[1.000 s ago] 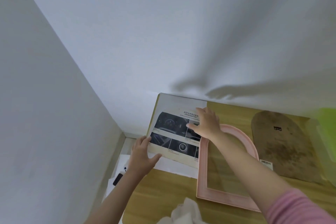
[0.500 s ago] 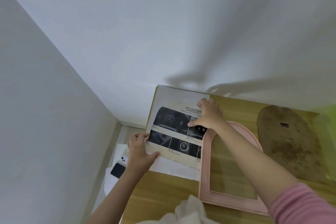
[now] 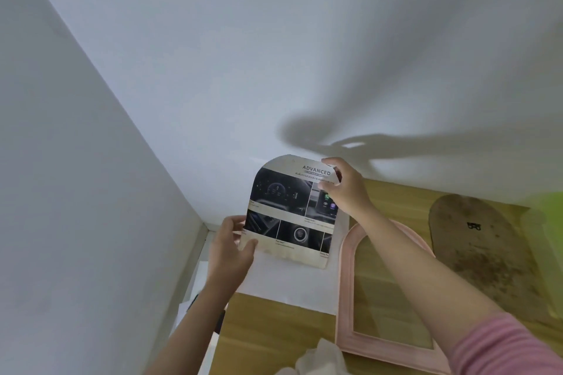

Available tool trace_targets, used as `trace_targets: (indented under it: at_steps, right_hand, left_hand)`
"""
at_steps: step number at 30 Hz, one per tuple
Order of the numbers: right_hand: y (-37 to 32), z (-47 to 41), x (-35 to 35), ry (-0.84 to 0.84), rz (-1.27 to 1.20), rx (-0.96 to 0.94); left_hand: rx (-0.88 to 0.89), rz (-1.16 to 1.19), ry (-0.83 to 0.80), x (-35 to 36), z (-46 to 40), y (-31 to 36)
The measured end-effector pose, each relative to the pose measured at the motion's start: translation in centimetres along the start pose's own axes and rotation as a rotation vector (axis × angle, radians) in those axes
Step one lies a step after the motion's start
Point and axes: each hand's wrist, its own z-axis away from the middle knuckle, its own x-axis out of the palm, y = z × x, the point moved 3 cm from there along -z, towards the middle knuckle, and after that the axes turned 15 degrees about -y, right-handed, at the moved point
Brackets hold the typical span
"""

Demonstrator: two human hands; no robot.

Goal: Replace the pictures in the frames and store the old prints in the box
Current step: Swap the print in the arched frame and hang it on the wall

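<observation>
Both hands (image 3: 230, 248) (image 3: 345, 189) pinch print (image 3: 289, 213) (arch-topped).

Two hands, the left hand (image 3: 231, 248) and the right hand (image 3: 345, 189), show. There is one print (image 3: 289, 213), one pink arched frame (image 3: 345, 283), one brown backing board (image 3: 478, 250), one white sheet (image 3: 289, 283).

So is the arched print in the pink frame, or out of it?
Out. Both hands, left hand and right hand, hold the print up beside the pink frame, whose opening shows bare table.
</observation>
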Motion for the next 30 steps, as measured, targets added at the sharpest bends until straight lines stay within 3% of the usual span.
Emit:
trace_targets:
  at_steps: [7, 14, 22, 30]
  right_hand:
    - [-3.2, 2.5, -3.4, 0.221, -0.068, -0.121]
    - [1.0, 8.0, -6.9, 0.26, -0.084, -0.028]
    - [9.0, 14.1, -9.2, 0.225, -0.023, 0.12]
    - [13.9, 16.1, -9.7, 0.022, 0.018, 0.145]
  left_hand:
    - [0.129, 0.03, 0.077, -1.5, 1.0, 3.0]
    - [0.174, 0.039, -0.051, 3.3, 4.1, 4.8]
    - [0.13, -0.025, -0.209, 11.6, 7.2, 4.8]
    - [-0.006, -0.097, -0.171, 16.3, 10.6, 4.8]
